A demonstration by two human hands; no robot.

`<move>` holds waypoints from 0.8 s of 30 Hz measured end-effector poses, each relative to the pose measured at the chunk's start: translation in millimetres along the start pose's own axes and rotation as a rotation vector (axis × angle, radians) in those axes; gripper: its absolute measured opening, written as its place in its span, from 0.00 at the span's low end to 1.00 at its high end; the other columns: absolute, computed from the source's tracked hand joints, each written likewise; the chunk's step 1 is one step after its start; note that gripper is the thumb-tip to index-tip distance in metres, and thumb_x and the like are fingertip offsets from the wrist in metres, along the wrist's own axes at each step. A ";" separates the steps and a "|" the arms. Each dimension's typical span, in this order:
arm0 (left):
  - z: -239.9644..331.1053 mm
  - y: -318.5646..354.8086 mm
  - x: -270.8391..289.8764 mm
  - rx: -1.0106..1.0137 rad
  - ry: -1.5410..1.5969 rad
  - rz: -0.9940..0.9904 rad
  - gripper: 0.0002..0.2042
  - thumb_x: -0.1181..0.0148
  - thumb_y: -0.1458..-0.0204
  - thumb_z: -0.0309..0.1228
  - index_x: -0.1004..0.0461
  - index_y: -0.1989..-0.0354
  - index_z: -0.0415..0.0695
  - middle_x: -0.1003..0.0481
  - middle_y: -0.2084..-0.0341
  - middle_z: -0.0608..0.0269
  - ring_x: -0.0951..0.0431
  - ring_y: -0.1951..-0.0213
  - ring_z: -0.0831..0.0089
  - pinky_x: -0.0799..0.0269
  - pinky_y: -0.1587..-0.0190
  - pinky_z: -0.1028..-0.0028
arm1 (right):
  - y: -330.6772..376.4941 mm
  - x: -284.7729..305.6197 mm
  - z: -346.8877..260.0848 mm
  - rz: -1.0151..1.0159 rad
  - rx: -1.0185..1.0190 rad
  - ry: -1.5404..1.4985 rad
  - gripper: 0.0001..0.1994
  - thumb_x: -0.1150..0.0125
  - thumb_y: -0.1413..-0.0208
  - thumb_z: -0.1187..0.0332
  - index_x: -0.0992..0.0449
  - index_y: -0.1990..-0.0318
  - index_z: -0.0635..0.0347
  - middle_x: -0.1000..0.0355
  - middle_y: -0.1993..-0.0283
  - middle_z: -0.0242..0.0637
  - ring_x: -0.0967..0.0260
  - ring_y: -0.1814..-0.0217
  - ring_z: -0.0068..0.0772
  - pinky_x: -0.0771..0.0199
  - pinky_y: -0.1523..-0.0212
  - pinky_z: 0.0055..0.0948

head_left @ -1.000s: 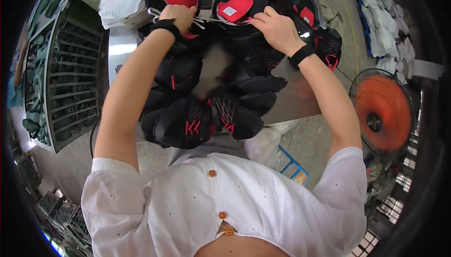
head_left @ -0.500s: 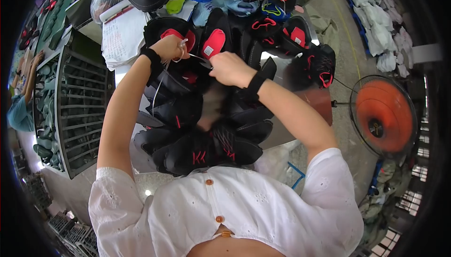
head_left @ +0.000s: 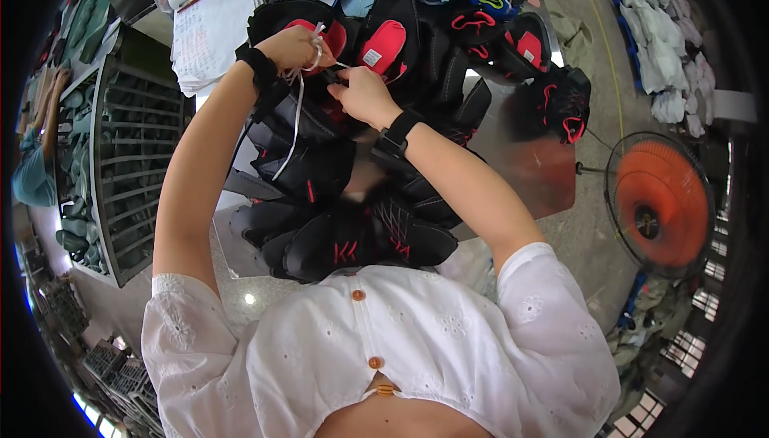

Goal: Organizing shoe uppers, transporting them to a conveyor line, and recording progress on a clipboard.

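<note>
My left hand (head_left: 295, 48) is closed on a bunched white cord (head_left: 298, 129), whose loose end hangs down over black shoe parts. A short stretch of the cord runs across to my right hand (head_left: 366, 97), closed with its fingertips on it. Something small and dark shows at those fingertips; I cannot make out what it is. Just beyond the left hand sits a black shoe with a red insole (head_left: 330, 36). Right of it, another black shoe shows its red insole (head_left: 383, 47). Black shoes with red marks (head_left: 344, 246) are crowded at the table's near edge.
Written paper sheets (head_left: 210, 33) lie at the far left of the metal table (head_left: 537, 173). A barred cart of grey-green pieces (head_left: 136, 149) stands left, with another person (head_left: 36, 173) beyond. An orange fan (head_left: 661, 197) stands right. White bundles (head_left: 657, 29) line the far right.
My right hand has come left and nearer to my left hand, so the stretch of cord between them is shorter. The hanging cord end has swung right. The whole view has shifted slightly.
</note>
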State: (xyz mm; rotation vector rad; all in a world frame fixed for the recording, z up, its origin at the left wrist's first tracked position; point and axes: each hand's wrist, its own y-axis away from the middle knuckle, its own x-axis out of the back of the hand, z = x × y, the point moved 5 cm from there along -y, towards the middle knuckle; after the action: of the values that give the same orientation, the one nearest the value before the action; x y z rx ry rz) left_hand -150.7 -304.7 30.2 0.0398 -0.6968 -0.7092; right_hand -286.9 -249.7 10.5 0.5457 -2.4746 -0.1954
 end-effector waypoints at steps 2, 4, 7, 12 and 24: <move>-24.7 -1.3 -1.2 -0.021 -0.024 0.021 0.10 0.40 0.55 0.33 0.23 0.70 0.39 0.27 0.80 0.65 0.31 0.76 0.80 0.35 0.73 0.78 | -1.8 -6.6 -4.9 0.005 0.037 0.012 0.12 0.42 0.54 0.65 0.24 0.65 0.65 0.28 0.70 0.52 0.29 0.64 0.50 0.31 0.61 0.40; -24.1 -3.2 -1.3 0.008 -0.066 0.001 0.10 0.40 0.55 0.34 0.23 0.70 0.38 0.27 0.80 0.65 0.30 0.76 0.80 0.35 0.73 0.77 | -1.7 -5.5 -6.8 0.028 0.057 0.024 0.12 0.42 0.54 0.66 0.24 0.66 0.65 0.27 0.72 0.50 0.28 0.68 0.47 0.30 0.64 0.38; -4.8 -3.1 -2.8 0.102 -0.062 0.002 0.08 0.45 0.57 0.31 0.24 0.73 0.39 0.26 0.79 0.60 0.28 0.75 0.70 0.33 0.72 0.74 | -1.6 2.1 -0.4 -0.030 -0.047 -0.105 0.10 0.43 0.54 0.68 0.24 0.67 0.66 0.27 0.79 0.44 0.28 0.79 0.38 0.30 0.73 0.33; 28.0 7.4 5.7 0.078 -0.046 0.084 0.10 0.53 0.57 0.29 0.24 0.76 0.38 0.25 0.80 0.52 0.25 0.76 0.63 0.31 0.70 0.71 | 33.0 24.4 -4.9 -0.251 -0.055 -0.034 0.11 0.45 0.52 0.68 0.25 0.68 0.69 0.27 0.76 0.42 0.29 0.80 0.32 0.31 0.77 0.29; 127.8 -17.4 -37.7 -0.007 0.702 0.369 0.13 0.40 0.52 0.33 0.28 0.70 0.33 0.29 0.79 0.68 0.32 0.76 0.82 0.37 0.74 0.79 | 47.1 109.6 7.2 0.063 0.059 -0.505 0.05 0.44 0.49 0.73 0.26 0.68 0.66 0.27 0.73 0.35 0.30 0.78 0.23 0.36 0.79 0.17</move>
State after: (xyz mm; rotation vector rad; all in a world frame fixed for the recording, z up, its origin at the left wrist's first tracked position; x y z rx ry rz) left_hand -258.2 -270.2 103.1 0.1423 -0.0208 -0.3022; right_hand -388.2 -253.6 73.8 0.4856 -2.9908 -0.2620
